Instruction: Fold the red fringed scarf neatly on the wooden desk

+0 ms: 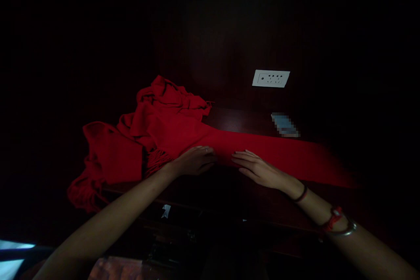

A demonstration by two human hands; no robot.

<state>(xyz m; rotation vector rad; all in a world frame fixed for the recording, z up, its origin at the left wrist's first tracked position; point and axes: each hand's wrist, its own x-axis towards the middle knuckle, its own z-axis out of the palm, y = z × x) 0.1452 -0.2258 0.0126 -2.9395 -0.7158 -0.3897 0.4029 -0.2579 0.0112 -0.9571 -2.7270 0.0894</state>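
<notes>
A red scarf [269,151] with fringed ends lies across the dark tabletop. Its right part is spread in a long flat band, while the left part is heaped in loose folds. My left hand [195,160], with a ring on one finger, has its fingers bent around the near edge of the band; the fingertips are partly in shadow. To its right, my right hand [256,168] rests on the band near that same edge, fingers stretched out and palm down. Bracelets circle my right wrist. The band's far right end fades into darkness.
A phone-like object [285,125], blurred out, lies beyond the band. Behind it is a white socket panel [271,78]. A small white scrap [166,211] shows below the table's near edge. The surroundings are very dark.
</notes>
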